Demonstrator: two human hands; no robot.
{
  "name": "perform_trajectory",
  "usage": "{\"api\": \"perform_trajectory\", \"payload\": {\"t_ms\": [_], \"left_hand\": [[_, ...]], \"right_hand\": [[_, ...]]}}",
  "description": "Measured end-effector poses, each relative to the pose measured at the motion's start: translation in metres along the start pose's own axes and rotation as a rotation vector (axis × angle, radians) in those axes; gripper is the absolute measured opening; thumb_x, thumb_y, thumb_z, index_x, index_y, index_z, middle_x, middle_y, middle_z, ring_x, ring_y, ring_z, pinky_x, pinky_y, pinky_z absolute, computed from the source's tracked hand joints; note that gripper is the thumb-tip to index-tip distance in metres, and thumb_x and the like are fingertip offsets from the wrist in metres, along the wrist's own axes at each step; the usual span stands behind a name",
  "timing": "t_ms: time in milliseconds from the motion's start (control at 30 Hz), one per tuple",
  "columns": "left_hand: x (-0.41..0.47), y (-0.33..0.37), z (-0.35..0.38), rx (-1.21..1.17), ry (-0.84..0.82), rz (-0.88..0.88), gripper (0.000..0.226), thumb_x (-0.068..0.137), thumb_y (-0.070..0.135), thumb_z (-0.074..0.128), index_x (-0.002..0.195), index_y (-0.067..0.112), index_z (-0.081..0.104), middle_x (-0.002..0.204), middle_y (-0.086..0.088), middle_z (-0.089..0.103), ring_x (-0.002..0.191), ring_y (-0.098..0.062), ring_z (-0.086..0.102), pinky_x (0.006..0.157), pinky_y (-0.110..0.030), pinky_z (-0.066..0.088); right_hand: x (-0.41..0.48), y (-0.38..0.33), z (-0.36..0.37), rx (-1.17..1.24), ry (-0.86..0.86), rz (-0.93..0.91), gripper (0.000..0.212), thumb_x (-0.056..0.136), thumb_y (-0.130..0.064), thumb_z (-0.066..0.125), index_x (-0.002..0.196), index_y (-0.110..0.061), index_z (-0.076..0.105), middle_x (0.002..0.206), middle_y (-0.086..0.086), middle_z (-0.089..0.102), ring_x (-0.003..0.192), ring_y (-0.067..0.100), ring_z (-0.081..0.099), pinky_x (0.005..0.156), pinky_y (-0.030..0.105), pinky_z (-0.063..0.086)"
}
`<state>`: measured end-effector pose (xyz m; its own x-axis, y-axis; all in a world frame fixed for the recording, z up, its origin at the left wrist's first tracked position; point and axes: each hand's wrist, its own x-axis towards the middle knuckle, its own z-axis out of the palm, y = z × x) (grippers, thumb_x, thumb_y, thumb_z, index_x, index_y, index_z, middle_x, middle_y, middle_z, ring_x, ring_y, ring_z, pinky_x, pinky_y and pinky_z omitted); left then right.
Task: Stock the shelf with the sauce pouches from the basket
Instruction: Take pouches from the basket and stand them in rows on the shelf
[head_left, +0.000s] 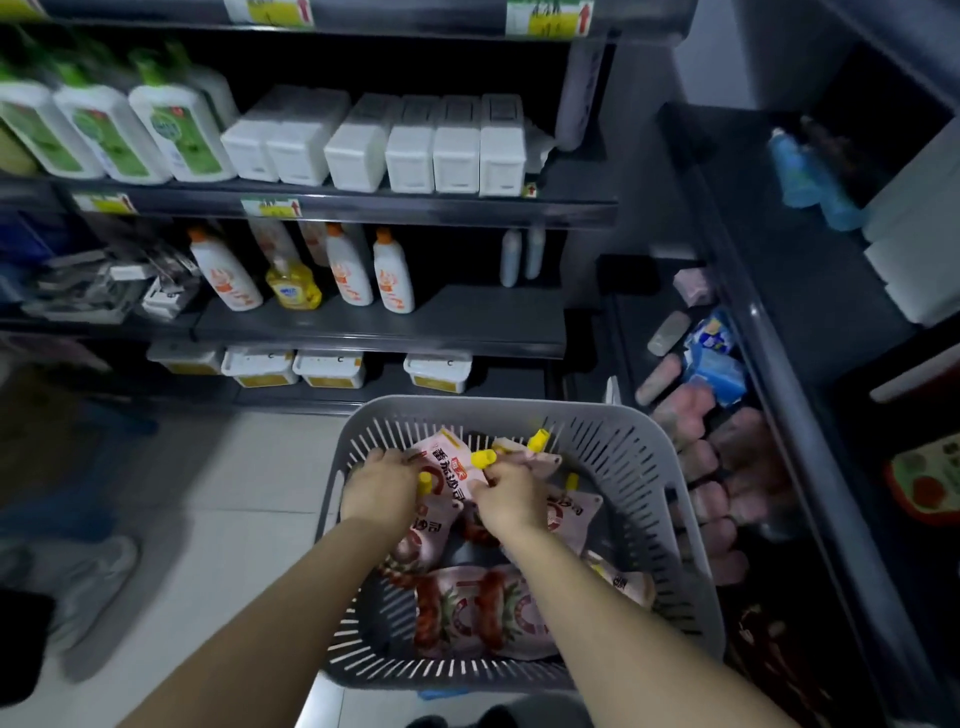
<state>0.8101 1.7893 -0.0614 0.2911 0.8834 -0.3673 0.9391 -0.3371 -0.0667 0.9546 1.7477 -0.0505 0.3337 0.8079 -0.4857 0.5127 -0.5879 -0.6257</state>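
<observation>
"Which step is this?"

"Picking from the basket (649, 467), I judge. Next comes a lift clear of its rim and up to the shelf (467, 317)."

"And the grip?"

"The left hand (382, 488) curls its fingers down at the upright pouch (447, 467)'s left edge; gripping or not, I cannot tell. The right hand (506, 493) pinches its top beside the yellow cap (483, 458). More sauce pouches (478, 608) lie flat underneath."
</observation>
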Motion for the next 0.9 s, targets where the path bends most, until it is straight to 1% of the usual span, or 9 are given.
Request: {"api": "perform_trajectory", "payload": {"t_ms": [67,167,267,333,433,533,633,800,900], "left_hand": [[-0.006,-0.001,-0.004,-0.098,-0.008,0.037,0.036,0.09,0.017,0.052,0.123,0.028,0.061,0.128,-0.001,0.053,0.117,-0.025,0.049,0.091,-0.037,0.047],[-0.021,-0.002,-0.013,-0.288,-0.007,0.022,0.022,0.09,0.018,0.055,0.106,0.028,0.064,0.104,0.001,0.066,0.094,-0.023,0.063,0.073,-0.034,0.052],[-0.037,-0.006,-0.032,-0.496,0.071,0.071,0.006,0.089,0.028,0.059,0.084,0.027,0.061,0.082,0.002,0.067,0.077,-0.021,0.061,0.062,-0.031,0.046],[-0.048,-0.006,-0.049,-0.617,0.129,0.147,0.023,0.087,0.03,0.064,0.067,0.027,0.053,0.068,0.003,0.062,0.067,-0.016,0.057,0.056,-0.03,0.037],[-0.067,-0.003,-0.08,-0.819,0.203,0.222,0.036,0.086,0.023,0.067,0.056,0.026,0.048,0.05,0.009,0.055,0.052,-0.003,0.052,0.054,-0.026,0.036],[-0.091,0.003,-0.113,-0.954,0.243,0.312,0.032,0.085,0.02,0.07,0.057,0.024,0.055,0.051,0.011,0.058,0.051,-0.002,0.054,0.055,-0.025,0.04],[-0.123,0.014,-0.146,-1.058,0.228,0.444,0.02,0.084,0.016,0.07,0.065,0.016,0.065,0.053,0.012,0.063,0.052,0.006,0.056,0.052,-0.013,0.039],[-0.177,0.042,-0.189,-1.108,0.169,0.684,0.015,0.083,0.013,0.071,0.069,0.009,0.068,0.057,0.005,0.063,0.055,0.001,0.054,0.057,-0.019,0.044],[-0.217,0.068,-0.209,-1.132,0.1,0.837,0.012,0.084,0.01,0.07,0.073,0.004,0.069,0.057,0.005,0.064,0.055,0.001,0.055,0.055,-0.013,0.045]], "right_hand": [[-0.006,-0.004,0.002,0.011,0.04,-0.047,0.021,0.091,-0.023,0.06,0.08,-0.007,0.068,0.085,0.011,0.068,0.082,0.029,0.06,0.067,0.03,0.044],[-0.02,-0.013,-0.004,0.058,0.109,-0.131,0.022,0.094,-0.028,0.059,0.081,-0.013,0.069,0.082,0.005,0.068,0.077,0.024,0.059,0.064,0.031,0.043],[-0.039,-0.015,-0.021,0.058,0.234,-0.202,0.024,0.094,-0.034,0.059,0.08,-0.017,0.067,0.077,0.001,0.066,0.072,0.022,0.057,0.058,0.031,0.04],[-0.058,-0.016,-0.038,0.046,0.346,-0.22,0.024,0.094,-0.036,0.057,0.085,-0.018,0.07,0.08,0.001,0.068,0.07,0.021,0.055,0.056,0.031,0.037],[-0.09,-0.016,-0.064,0.074,0.51,-0.252,0.019,0.094,-0.029,0.058,0.083,-0.017,0.068,0.078,0.002,0.068,0.07,0.025,0.057,0.057,0.034,0.039],[-0.133,-0.014,-0.087,0.086,0.679,-0.272,0.018,0.093,-0.022,0.058,0.078,-0.014,0.064,0.079,0.004,0.068,0.071,0.026,0.058,0.057,0.033,0.034],[-0.185,-0.01,-0.109,0.082,0.842,-0.278,0.02,0.094,-0.021,0.057,0.076,-0.013,0.063,0.077,0.004,0.067,0.069,0.022,0.054,0.059,0.03,0.028],[-0.276,-0.001,-0.143,0.084,1.103,-0.326,0.019,0.093,-0.025,0.055,0.085,-0.017,0.07,0.08,-0.003,0.069,0.074,0.011,0.057,0.06,0.024,0.033],[-0.332,0.009,-0.161,0.061,1.204,-0.312,0.016,0.092,-0.019,0.056,0.081,-0.017,0.067,0.076,-0.003,0.067,0.071,0.013,0.055,0.06,0.03,0.039]]}}
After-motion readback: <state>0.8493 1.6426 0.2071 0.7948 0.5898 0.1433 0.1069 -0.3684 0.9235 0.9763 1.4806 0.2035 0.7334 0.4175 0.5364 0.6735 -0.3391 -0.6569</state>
